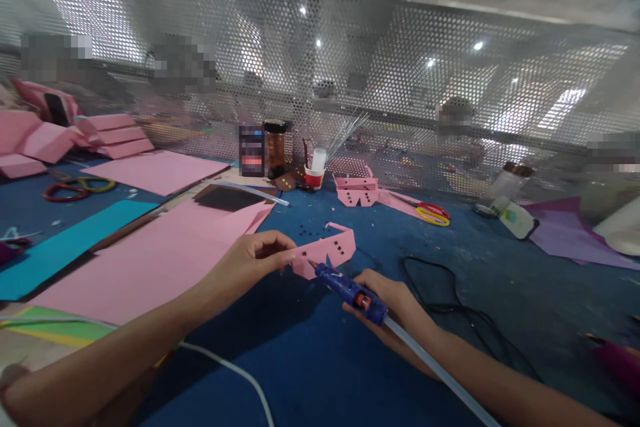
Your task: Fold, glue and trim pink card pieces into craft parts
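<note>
Between thumb and fingers, my left hand (pixel 265 255) pinches the left end of pink paper glasses (pixel 323 250). Small dark squares dot their front, several on the right half and one on the left. My right hand (pixel 385 293) is wrapped round a blue hot glue gun (pixel 345 287), a long clear glue stick (pixel 435 367) trailing from its back. The gun's nozzle touches or nearly touches the left half of the glasses, below the single dark square. Behind them, tiny dark pieces (pixel 313 232) lie scattered on the blue table (pixel 220 380).
Second pink paper glasses (pixel 356 193) stand behind, near red-and-yellow scissors (pixel 434 213). A paper cup (pixel 315 177) and a brown jar (pixel 275 150) stand by the perforated screen (pixel 380 80). Pink sheets (pixel 165 260) lie left; a black cable (pixel 450 307) loops at right.
</note>
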`<state>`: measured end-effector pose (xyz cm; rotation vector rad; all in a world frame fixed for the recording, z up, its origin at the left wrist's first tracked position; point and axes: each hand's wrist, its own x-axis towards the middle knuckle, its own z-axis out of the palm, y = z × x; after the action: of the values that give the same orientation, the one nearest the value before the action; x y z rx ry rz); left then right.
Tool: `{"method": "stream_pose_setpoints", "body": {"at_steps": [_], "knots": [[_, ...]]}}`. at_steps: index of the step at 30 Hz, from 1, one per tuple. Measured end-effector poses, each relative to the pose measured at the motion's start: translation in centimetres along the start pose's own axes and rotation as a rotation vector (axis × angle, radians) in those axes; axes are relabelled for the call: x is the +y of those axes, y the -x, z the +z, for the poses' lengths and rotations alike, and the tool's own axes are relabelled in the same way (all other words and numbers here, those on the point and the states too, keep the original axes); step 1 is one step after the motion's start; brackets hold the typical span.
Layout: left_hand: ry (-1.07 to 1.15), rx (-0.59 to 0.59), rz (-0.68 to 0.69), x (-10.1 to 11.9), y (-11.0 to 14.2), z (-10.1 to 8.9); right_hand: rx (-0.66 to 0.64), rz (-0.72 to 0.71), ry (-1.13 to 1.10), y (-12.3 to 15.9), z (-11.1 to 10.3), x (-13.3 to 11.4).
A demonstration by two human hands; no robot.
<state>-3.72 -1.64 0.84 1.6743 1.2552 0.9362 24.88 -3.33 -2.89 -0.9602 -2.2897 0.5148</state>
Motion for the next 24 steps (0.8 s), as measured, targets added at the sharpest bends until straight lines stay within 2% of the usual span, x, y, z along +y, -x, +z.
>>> {"method": "stream_pose_setpoints", "body": {"at_steps": [14, 24], "knots": [[0.026, -0.03, 0.003, -0.73, -0.15, -0.1, -0.015, 0.025, 0.026, -0.15, -0.39, -0.52], [0.03, -0.019, 0.0, -0.46, -0.02, -0.08, -0.022, 0.016, 0.028, -0.03, -0.31, -0.29]]}}
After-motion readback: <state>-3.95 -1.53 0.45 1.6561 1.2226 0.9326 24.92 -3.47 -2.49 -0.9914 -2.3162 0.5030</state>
